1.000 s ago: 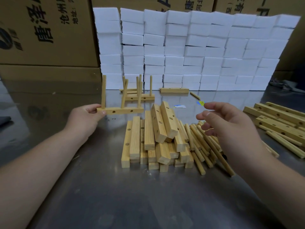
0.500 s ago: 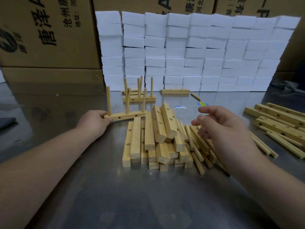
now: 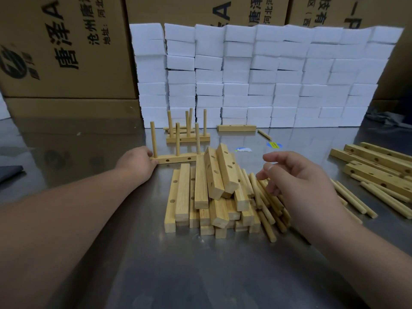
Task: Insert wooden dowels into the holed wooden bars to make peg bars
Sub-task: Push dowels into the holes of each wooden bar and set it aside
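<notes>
My left hand (image 3: 137,162) grips the left end of a peg bar (image 3: 176,157) with three upright dowels, which rests on the metal table just behind the pile of holed wooden bars (image 3: 207,192). My right hand (image 3: 296,177) hovers open and empty above the loose dowels (image 3: 267,204) lying to the right of the pile. Another finished peg bar (image 3: 188,137) stands farther back, with flat pieces behind it. A single bare bar (image 3: 236,128) lies near the white blocks.
A wall of stacked white foam blocks (image 3: 256,76) and cardboard boxes (image 3: 66,47) closes the back. Longer holed bars and dowels (image 3: 376,170) lie at the right. A stray dowel (image 3: 264,134) and small stickers (image 3: 274,144) sit mid-table. A dark object (image 3: 10,172) is at the left edge.
My left hand has lowered the three-dowel peg bar from the air down and to the right onto the table behind the pile. My right hand stayed hovering over the dowels.
</notes>
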Demonstrator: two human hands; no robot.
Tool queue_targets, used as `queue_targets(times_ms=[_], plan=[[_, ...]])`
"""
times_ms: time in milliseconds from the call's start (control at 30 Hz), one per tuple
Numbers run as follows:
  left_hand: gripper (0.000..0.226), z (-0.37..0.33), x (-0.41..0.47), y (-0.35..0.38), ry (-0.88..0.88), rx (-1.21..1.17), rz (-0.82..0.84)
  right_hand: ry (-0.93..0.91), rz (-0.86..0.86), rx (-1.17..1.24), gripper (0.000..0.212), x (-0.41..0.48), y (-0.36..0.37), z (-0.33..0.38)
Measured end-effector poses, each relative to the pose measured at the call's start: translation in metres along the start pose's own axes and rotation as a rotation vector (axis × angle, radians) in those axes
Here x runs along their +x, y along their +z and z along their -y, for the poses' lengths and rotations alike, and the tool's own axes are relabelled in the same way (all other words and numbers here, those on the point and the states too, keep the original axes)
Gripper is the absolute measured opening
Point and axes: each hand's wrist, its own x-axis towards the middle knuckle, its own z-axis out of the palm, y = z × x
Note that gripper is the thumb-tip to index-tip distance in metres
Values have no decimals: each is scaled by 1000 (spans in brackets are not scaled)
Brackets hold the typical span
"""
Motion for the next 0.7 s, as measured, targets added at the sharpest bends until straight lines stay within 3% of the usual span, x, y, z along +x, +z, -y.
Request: queue_targets(times_ms=[367,700], plan=[[32,-25,47,23,80,23,32,-66,-25,21,12,-1,-2,-1],[26,-31,83,41,111,38,11,-139,3,-27,31,-2,2,-4]])
